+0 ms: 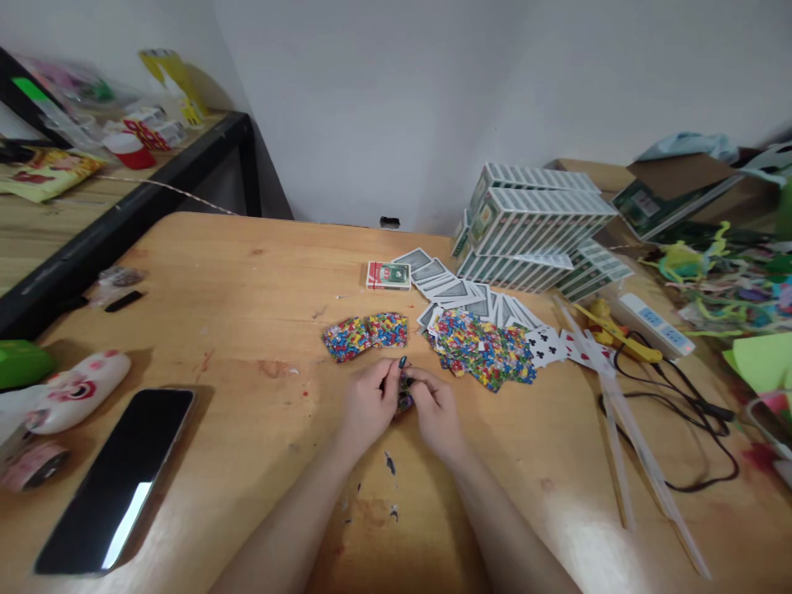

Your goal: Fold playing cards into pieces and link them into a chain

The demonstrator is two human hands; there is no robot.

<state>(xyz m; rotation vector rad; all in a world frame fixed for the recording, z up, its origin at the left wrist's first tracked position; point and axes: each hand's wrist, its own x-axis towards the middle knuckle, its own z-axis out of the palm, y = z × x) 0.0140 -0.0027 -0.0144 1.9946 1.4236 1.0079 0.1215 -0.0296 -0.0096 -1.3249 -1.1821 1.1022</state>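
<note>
Pinching a small colorful piece (404, 402) mid-frame, left hand (372, 394) and right hand (435, 406) both; playing cards (456, 291) kinda scattered right of center.

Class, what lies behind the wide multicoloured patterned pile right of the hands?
Behind the multicoloured pile: spread grey-backed, white-edged playing cards, then stacked green-and-white boxes. Whatever the pile covers cannot be seen.
</note>
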